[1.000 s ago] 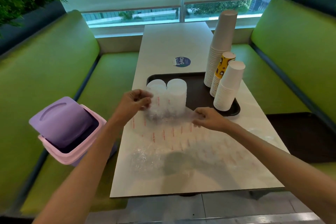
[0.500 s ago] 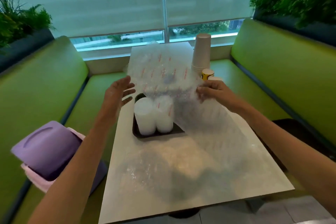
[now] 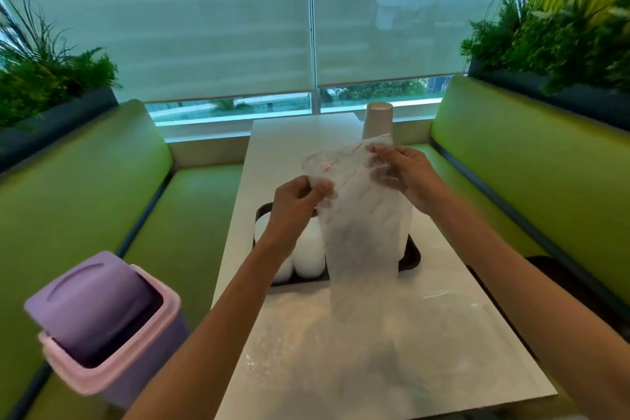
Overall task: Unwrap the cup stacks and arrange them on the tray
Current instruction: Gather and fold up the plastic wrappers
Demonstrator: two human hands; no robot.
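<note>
Wrapper (image 3: 361,215): clear crinkled plastic sleeve with red print, held up above the tray (image 3: 413,257), its lower end trailing onto the surface (image 3: 443,283) in front of the tray.
Left hand (image 3: 296,201): fingers pinch the wrapper's left edge.
Right hand (image 3: 407,177): fingers grasp its top right corner.
Cup stacks (image 3: 306,256): two translucent white stacks on the tray's left part.

L hand (image 3: 300,199), R hand (image 3: 407,174) both raised, fingers (image 3: 322,187) pinched; arms fwd.

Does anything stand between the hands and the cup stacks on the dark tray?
Yes: the clear red-printed plastic wrapper, pinched by left hand and right hand, hangs before the right side of the dark tray. The translucent white cup stacks at left show uncovered.
</note>
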